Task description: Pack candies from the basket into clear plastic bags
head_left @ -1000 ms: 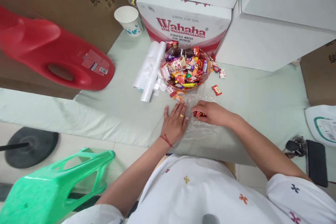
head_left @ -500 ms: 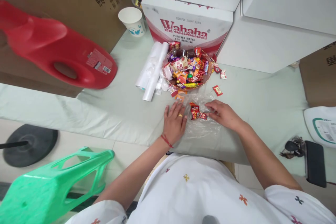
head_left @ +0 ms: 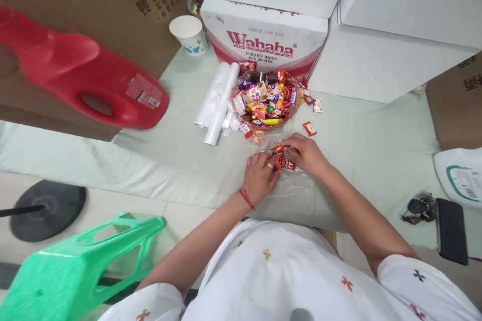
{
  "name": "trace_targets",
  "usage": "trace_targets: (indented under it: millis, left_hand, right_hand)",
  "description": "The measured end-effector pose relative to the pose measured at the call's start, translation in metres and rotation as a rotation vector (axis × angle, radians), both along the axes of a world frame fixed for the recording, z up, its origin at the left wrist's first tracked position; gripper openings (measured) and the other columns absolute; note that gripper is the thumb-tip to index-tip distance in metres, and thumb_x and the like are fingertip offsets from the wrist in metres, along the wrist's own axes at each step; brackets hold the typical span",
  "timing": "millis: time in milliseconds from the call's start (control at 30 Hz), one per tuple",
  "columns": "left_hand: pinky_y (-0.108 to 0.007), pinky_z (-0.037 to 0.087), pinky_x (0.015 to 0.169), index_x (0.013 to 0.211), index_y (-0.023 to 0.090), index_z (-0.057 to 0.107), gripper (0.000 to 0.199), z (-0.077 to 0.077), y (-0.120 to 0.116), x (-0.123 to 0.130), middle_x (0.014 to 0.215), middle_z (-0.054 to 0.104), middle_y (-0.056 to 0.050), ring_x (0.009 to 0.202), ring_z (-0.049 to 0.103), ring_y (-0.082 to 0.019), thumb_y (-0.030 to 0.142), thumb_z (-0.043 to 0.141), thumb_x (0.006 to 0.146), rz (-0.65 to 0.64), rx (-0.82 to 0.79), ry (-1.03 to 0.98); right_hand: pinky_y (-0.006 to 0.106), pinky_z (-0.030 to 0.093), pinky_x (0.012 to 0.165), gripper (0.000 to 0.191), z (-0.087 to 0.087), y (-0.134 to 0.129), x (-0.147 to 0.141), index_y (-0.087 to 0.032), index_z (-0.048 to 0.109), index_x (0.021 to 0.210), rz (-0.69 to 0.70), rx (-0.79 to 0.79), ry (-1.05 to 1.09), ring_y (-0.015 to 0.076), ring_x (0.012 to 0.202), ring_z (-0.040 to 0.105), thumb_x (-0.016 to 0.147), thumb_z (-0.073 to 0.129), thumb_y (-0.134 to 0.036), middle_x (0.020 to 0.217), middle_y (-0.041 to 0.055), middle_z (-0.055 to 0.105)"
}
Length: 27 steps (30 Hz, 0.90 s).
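Note:
Several red-wrapped candies [head_left: 289, 164] lie on a clear plastic bag [head_left: 297, 183] spread flat on the cloth-covered table. My left hand [head_left: 259, 175], with a ring and a red string bracelet, touches the candies from the left, its fingertips closed on one of them. From the right, my right hand [head_left: 307, 154] pinches the upper end of a red candy between thumb and forefinger. Just behind the hands stands a bowl [head_left: 298, 105] heaped with mixed candies. Orange-wrapped candies [head_left: 258, 136] lie in front of it, and one red candy [head_left: 310, 128] sits to the right.
White plastic rolls [head_left: 222, 105] lie left of the bowl, with a paper cup [head_left: 189, 35] behind them. A Wahaha carton [head_left: 263, 35] stands at the back. A red jug [head_left: 94, 80] is at left; a phone [head_left: 452, 231] and keys [head_left: 419, 208] are at right.
Both hands have moved inward over the bag to the red candies. My left hand has shifted right, my right hand left and slightly up, and their fingers have closed on candies.

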<state>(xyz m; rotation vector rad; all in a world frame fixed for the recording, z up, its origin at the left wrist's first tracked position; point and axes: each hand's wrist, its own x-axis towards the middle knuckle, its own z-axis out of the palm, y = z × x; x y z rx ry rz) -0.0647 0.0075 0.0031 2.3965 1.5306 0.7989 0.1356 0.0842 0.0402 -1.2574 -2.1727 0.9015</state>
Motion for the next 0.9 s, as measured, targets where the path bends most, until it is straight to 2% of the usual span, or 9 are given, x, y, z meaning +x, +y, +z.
trace_targets:
  millis: [100,200,267,367,467,533,600,767,900]
  left_hand:
    - [-0.044,0.048,0.088,0.123,0.016,0.064,0.029,0.001,-0.004,-0.005,0.111,0.066,-0.014,0.103,0.057,-0.028,0.031,0.061,0.098,0.017,0.041,-0.093]
    - [-0.042,0.049,0.090,0.119,0.017,0.062,0.022,0.007,-0.014,-0.021,0.108,0.065,-0.013,0.101,0.058,-0.026,0.022,0.057,0.098,0.004,0.081,-0.170]
    - [-0.042,0.049,0.090,0.114,0.020,0.062,0.017,0.012,-0.026,-0.036,0.105,0.065,-0.011,0.099,0.058,-0.025,0.022,0.058,0.097,-0.055,0.067,-0.180]
    - [-0.043,0.048,0.089,0.110,0.020,0.061,0.021,0.016,-0.047,-0.060,0.104,0.066,-0.011,0.100,0.060,-0.027,0.032,0.066,0.094,-0.248,0.022,-0.113]
    - [-0.044,0.047,0.091,0.112,0.019,0.062,0.027,0.012,-0.064,-0.075,0.109,0.068,-0.012,0.106,0.061,-0.028,0.038,0.068,0.093,-0.388,-0.039,-0.025]
    - [-0.043,0.047,0.092,0.114,0.020,0.064,0.023,0.008,-0.068,-0.079,0.110,0.069,-0.012,0.107,0.061,-0.027,0.034,0.064,0.096,-0.397,-0.090,0.008]
    - [-0.042,0.047,0.092,0.113,0.020,0.064,0.017,0.003,-0.068,-0.082,0.109,0.069,-0.011,0.105,0.062,-0.025,0.028,0.060,0.098,-0.368,-0.145,0.008]
    - [-0.039,0.050,0.090,0.108,0.022,0.066,0.019,0.004,-0.057,-0.089,0.101,0.071,-0.008,0.101,0.062,-0.023,0.014,0.052,0.099,-0.388,-0.157,-0.076]
    - [-0.039,0.052,0.088,0.106,0.023,0.067,0.016,0.016,-0.045,-0.086,0.100,0.072,-0.007,0.098,0.063,-0.022,0.016,0.054,0.099,-0.320,-0.162,-0.165]
  right_hand:
    - [0.027,0.043,0.062,0.019,0.006,-0.005,0.019,-0.019,0.074,0.102,-0.010,-0.185,0.103,0.0137,0.064,0.054,0.096,0.059,-0.029,0.085,0.0028,0.067]
    - [0.025,0.038,0.056,0.019,0.005,-0.009,0.027,-0.018,0.073,0.099,0.053,-0.395,0.062,0.0125,0.058,0.050,0.094,0.059,-0.029,0.075,-0.0003,0.063]
    - [0.026,0.040,0.059,0.017,0.003,-0.011,0.026,-0.018,0.072,0.103,0.043,-0.354,-0.002,0.0127,0.061,0.052,0.091,0.061,-0.026,0.082,0.0015,0.066]
    - [0.028,0.044,0.068,0.017,0.008,-0.025,0.028,-0.019,0.069,0.107,-0.032,-0.121,-0.080,0.0149,0.070,0.057,0.093,0.064,-0.027,0.097,0.0061,0.067]
    - [0.030,0.046,0.071,0.014,0.016,-0.054,0.041,-0.022,0.067,0.106,0.086,-0.026,-0.147,0.0181,0.078,0.061,0.100,0.056,-0.030,0.095,0.0060,0.066]
    - [0.032,0.050,0.073,0.017,0.017,-0.077,0.052,-0.022,0.067,0.111,0.242,-0.017,-0.220,0.0216,0.087,0.063,0.099,0.061,-0.034,0.100,0.0080,0.067]
    - [0.037,0.053,0.078,0.025,0.011,-0.099,0.061,-0.021,0.067,0.117,0.308,0.025,-0.289,0.0263,0.097,0.063,0.097,0.066,-0.036,0.107,0.0114,0.068]
    - [0.036,0.054,0.076,0.021,-0.006,-0.120,0.070,-0.023,0.070,0.100,0.162,0.075,-0.221,0.0234,0.090,0.062,0.104,0.049,-0.024,0.100,0.0107,0.070]
    - [0.030,0.052,0.072,0.017,0.006,-0.106,0.073,-0.024,0.067,0.101,0.034,-0.073,-0.028,0.0179,0.083,0.065,0.104,0.050,-0.028,0.097,0.0066,0.070]
